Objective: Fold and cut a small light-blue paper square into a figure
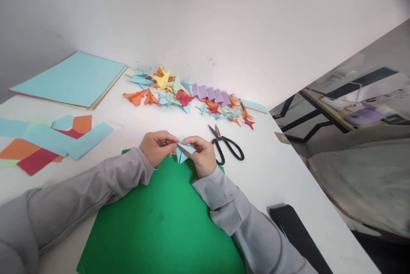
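Observation:
A small light-blue folded paper (182, 154) is pinched between my two hands, over the far edge of a green sheet (160, 222). My left hand (157, 148) grips its left side with thumb and fingertips. On the other side my right hand (202, 154) holds it between thumb and forefinger. The paper has pointed flaps and a creased lower part; my fingertips cover some of its edges. Just right of my right hand lie black-handled scissors (229, 141), blades a little apart.
Folded paper figures (162, 81) in several colours line the wall, with a purple pleated strip (211, 94) among them. Coloured sheets (70, 79) are stacked far left, above loose paper pieces (48, 139). A black object (297, 235) lies near the right edge.

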`<move>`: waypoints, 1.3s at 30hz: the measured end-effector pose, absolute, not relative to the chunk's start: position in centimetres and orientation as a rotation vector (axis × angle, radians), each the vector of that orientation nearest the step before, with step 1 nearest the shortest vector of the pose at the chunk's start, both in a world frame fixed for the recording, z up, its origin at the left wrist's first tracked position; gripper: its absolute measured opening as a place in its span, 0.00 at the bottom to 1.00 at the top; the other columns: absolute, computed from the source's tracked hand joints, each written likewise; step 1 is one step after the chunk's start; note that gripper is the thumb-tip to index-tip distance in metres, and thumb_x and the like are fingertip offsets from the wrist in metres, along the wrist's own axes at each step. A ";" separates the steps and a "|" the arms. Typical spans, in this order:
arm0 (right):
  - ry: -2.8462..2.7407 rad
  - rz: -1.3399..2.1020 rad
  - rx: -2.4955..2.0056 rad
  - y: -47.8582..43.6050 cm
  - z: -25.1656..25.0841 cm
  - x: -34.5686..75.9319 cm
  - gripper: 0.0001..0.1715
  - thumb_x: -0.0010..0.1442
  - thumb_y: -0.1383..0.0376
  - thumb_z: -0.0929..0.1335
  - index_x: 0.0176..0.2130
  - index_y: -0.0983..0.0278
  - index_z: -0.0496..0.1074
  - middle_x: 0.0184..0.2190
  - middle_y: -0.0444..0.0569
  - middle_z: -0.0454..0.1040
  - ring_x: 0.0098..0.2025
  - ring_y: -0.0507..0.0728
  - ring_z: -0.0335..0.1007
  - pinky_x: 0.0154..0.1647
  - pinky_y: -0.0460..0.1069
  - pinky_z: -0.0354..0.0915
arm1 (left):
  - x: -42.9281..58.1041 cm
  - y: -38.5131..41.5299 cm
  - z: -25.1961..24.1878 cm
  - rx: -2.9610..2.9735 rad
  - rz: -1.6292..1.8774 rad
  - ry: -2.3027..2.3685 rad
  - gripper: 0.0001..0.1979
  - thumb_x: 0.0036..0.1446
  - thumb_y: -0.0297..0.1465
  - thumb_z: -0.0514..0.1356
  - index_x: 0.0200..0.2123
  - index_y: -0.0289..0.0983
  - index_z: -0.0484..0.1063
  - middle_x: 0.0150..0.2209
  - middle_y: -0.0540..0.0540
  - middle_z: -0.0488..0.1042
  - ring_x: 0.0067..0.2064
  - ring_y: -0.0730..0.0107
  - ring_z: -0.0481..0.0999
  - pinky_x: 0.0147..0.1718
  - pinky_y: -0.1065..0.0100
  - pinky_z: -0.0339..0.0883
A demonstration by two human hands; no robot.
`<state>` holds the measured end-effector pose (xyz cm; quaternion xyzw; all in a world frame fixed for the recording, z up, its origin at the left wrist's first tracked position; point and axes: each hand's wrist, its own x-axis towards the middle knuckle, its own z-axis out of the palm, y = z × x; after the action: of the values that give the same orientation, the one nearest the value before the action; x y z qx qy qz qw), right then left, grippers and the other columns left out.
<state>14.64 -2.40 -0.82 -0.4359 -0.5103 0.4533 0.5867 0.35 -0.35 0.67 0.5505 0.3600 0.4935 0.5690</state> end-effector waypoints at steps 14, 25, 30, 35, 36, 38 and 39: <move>-1.108 1.097 -1.004 -2.3 -0.9 14.6 0.08 0.37 0.68 0.74 0.22 0.62 0.73 0.20 0.41 0.72 0.23 0.50 0.67 0.23 0.46 0.63 | 0.4 -0.6 0.7 1.385 1.100 0.871 0.05 0.41 0.27 0.61 0.25 0.32 0.74 0.19 0.51 0.68 0.16 0.78 0.67 0.12 0.75 0.61; -1.052 1.070 -1.068 -2.3 -1.0 14.5 0.07 0.36 0.69 0.74 0.22 0.63 0.74 0.20 0.42 0.74 0.20 0.49 0.65 0.19 0.44 0.62 | 0.5 -0.9 0.7 1.413 0.957 0.855 0.16 0.43 0.25 0.59 0.39 0.33 0.64 0.17 0.57 0.64 0.15 0.79 0.66 0.15 0.75 0.62; -0.976 1.104 -1.118 -2.3 -0.9 14.5 0.09 0.35 0.67 0.74 0.23 0.63 0.74 0.20 0.43 0.74 0.19 0.50 0.65 0.16 0.44 0.61 | 0.6 -0.8 0.3 1.409 0.897 0.847 0.16 0.42 0.25 0.60 0.38 0.34 0.62 0.17 0.58 0.64 0.15 0.79 0.66 0.16 0.75 0.62; -0.955 1.099 -1.145 -2.3 -0.9 14.4 0.10 0.34 0.66 0.74 0.22 0.63 0.74 0.20 0.43 0.74 0.20 0.50 0.66 0.15 0.43 0.60 | 0.6 -0.6 0.1 1.410 0.897 0.820 0.15 0.41 0.25 0.60 0.36 0.35 0.62 0.15 0.59 0.64 0.14 0.79 0.64 0.15 0.75 0.60; -0.953 1.099 -1.149 -2.3 -0.8 14.4 0.10 0.34 0.66 0.74 0.22 0.63 0.74 0.19 0.43 0.74 0.19 0.50 0.66 0.15 0.43 0.60 | 0.6 -0.6 0.2 1.407 0.896 0.819 0.16 0.41 0.25 0.61 0.36 0.35 0.62 0.15 0.59 0.64 0.14 0.79 0.64 0.15 0.75 0.60; -0.945 1.094 -1.152 -2.3 -0.8 14.4 0.10 0.33 0.66 0.74 0.22 0.63 0.73 0.19 0.43 0.73 0.19 0.50 0.65 0.15 0.43 0.60 | 0.6 -0.6 0.2 1.393 0.892 0.824 0.17 0.40 0.26 0.62 0.36 0.34 0.62 0.15 0.59 0.64 0.14 0.78 0.64 0.15 0.74 0.60; -0.937 1.090 -1.151 -2.3 -0.8 14.4 0.10 0.33 0.66 0.74 0.22 0.63 0.73 0.18 0.43 0.73 0.19 0.51 0.65 0.15 0.43 0.60 | 0.6 -0.6 0.3 1.385 0.886 0.828 0.17 0.40 0.26 0.62 0.36 0.34 0.62 0.16 0.58 0.65 0.14 0.78 0.65 0.15 0.74 0.61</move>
<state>14.43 -2.30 -0.82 -0.4974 -0.4050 0.4713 0.6054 0.60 -0.64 0.26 0.5986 0.3581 0.3832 0.6054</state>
